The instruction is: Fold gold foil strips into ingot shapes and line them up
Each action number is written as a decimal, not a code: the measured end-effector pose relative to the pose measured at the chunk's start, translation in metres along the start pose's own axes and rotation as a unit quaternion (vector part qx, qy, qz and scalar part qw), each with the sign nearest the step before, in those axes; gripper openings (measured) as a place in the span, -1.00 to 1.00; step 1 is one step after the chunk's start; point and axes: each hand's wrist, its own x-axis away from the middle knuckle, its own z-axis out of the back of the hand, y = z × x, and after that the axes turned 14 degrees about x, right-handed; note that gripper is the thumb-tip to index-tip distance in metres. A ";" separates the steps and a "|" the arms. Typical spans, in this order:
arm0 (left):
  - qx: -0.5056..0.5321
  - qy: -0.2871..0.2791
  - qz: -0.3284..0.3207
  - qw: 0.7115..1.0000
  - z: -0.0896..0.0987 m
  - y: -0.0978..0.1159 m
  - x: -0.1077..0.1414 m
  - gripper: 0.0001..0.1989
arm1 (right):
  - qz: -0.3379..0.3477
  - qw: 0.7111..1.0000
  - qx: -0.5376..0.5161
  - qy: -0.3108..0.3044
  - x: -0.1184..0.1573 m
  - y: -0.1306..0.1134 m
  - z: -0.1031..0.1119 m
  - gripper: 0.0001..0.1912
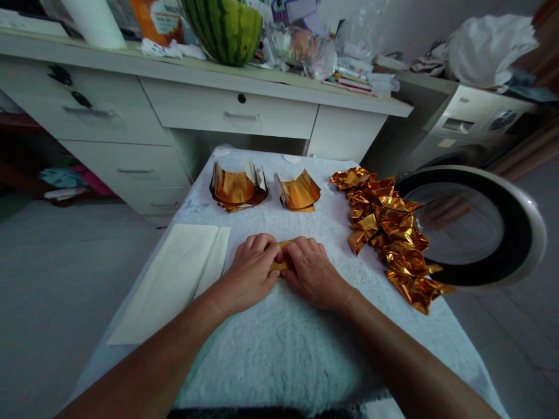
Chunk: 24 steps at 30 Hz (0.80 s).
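Note:
Between my two hands lies a small folded piece of gold foil paper (284, 265), mostly covered by fingers. My left hand (253, 269) has its fingers curled over the paper's left side. From the right, my right hand (311, 269) grips the same piece, thumb near the other thumb. Beyond them stand two stacks of curved gold paper sheets, a larger left stack (236, 187) and a smaller right stack (300, 192). A heap of folded shiny gold foil pieces (404, 233) runs down the table's right side. Pale folded paper (170, 279) rests left of my left hand.
A cloth-covered table (279, 349) carries all this. Behind it is a white drawer desk (227, 105) with half a watermelon (225, 29) and plastic bags on top. At right, a washing machine's open round door (463, 227) reaches close to the table edge.

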 end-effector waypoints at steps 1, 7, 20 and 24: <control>0.002 -0.004 -0.001 1.000 0.000 0.000 0.001 -0.87 | 0.000 1.000 -0.002 0.000 0.000 0.000 0.000 -0.81; 0.009 -0.059 0.021 0.998 0.004 -0.002 0.004 -0.76 | -0.007 1.000 -0.001 0.002 0.000 -0.003 0.001 -0.80; 0.015 -0.087 0.022 0.996 0.006 -0.004 0.004 -0.67 | -0.052 0.998 -0.025 0.017 0.002 -0.002 -0.002 -0.45; 0.020 -0.085 0.018 0.996 0.006 -0.004 0.005 -0.72 | -0.082 0.996 -0.023 0.020 0.004 0.007 -0.002 -0.30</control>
